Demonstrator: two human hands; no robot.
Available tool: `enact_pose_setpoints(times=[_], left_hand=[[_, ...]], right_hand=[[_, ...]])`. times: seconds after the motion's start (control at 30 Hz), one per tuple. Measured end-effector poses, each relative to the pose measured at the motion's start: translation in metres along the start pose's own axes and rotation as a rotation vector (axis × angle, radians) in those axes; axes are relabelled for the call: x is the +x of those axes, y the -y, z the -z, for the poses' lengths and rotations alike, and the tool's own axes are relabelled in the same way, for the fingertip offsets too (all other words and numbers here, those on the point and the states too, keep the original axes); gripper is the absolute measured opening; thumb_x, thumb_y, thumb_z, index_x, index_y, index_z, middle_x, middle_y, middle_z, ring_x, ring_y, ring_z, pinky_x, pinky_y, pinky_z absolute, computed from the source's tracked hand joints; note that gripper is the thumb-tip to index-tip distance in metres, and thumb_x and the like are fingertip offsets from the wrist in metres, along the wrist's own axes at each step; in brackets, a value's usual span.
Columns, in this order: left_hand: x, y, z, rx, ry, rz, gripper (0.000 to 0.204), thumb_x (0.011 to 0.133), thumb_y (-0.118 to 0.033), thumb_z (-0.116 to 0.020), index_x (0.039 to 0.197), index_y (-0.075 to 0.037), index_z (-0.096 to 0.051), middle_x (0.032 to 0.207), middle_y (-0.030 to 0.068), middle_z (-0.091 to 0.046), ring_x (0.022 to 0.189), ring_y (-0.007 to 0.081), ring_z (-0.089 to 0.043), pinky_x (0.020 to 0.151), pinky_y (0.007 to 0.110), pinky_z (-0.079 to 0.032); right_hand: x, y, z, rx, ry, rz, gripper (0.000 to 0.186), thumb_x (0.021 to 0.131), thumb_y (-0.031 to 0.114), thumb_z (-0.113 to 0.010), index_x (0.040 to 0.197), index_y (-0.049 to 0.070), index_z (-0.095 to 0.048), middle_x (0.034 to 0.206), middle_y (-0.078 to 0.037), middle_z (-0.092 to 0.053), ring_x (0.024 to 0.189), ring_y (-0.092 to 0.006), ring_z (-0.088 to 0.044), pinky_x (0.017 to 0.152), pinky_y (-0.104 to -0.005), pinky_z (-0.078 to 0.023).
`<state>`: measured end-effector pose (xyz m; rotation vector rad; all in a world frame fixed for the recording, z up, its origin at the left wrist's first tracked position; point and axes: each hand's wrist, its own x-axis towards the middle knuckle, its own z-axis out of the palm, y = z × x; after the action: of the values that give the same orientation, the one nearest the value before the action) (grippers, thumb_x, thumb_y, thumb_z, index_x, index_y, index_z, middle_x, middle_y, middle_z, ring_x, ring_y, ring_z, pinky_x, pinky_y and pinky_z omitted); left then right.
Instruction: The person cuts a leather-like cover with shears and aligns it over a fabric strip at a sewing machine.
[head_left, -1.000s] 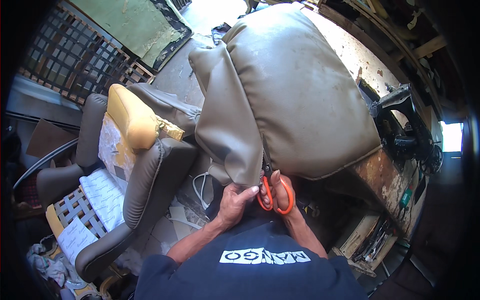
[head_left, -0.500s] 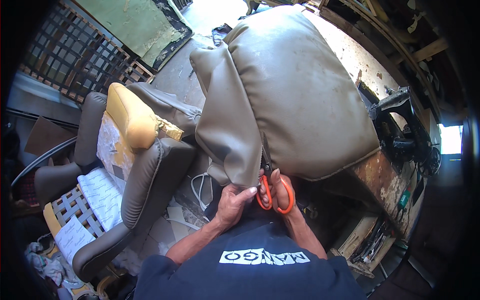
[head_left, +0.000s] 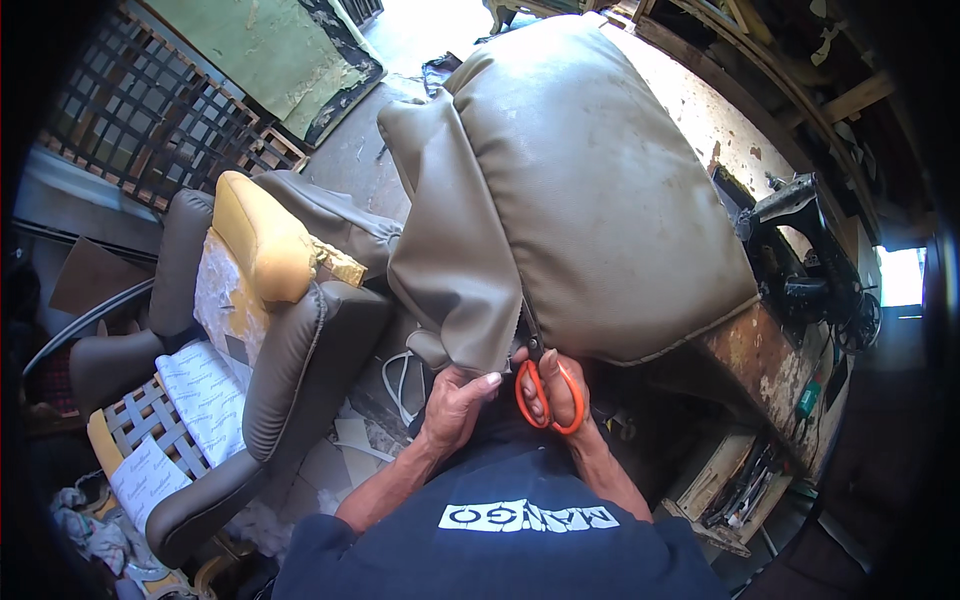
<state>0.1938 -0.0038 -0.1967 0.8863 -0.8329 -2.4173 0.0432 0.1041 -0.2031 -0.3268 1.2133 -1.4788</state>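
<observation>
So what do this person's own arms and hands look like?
The left hand and right hand are ungloved, with no watch showing. Bare forearms emerge from the dark, navy-looking sleeves of a T-shirt with white block print.

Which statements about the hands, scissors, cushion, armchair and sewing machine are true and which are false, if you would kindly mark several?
1. The right hand holds the scissors. True.
2. The scissors are blue-handled. False: the handles are orange.
3. The left hand grips the loose brown cover near its lower end. True.
4. The sewing machine sits left of the big cushion. False: the sewing machine is right of the big cushion.
5. The armchair shows bare yellow foam. True.
</observation>
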Motion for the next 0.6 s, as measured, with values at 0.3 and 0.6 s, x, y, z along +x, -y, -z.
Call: enact_pose_setpoints(times=[0.3,0.6], left_hand=[[-0.007,-0.007,-0.014,-0.042,-0.01,0.023,0.019,0.09,-0.007,-0.072,0.107,0.0,-0.07,0.093,0.0052,-0.069,0.078,0.0137,-0.058,0.077,0.03,-0.046],[0.0,-0.01,0.021,-0.066,-0.046,-0.062,0.015,0.089,-0.002,-0.07,0.105,-0.001,-0.07,0.094,0.008,-0.071,0.078,0.016,-0.062,0.078,0.033,-0.049]], right_hand=[[0.008,0.001,-0.003,0.096,-0.009,-0.032,0.068,0.104,0.063,-0.049,0.12,-0.002,-0.06,0.071,-0.001,-0.054,0.047,-0.0057,-0.045,0.042,-0.0216,-0.038],[0.006,0.001,0.0,0.098,0.018,0.023,0.067,0.105,0.06,-0.048,0.121,-0.004,-0.061,0.068,0.0,-0.053,0.044,-0.0052,-0.043,0.041,-0.0214,-0.037]])
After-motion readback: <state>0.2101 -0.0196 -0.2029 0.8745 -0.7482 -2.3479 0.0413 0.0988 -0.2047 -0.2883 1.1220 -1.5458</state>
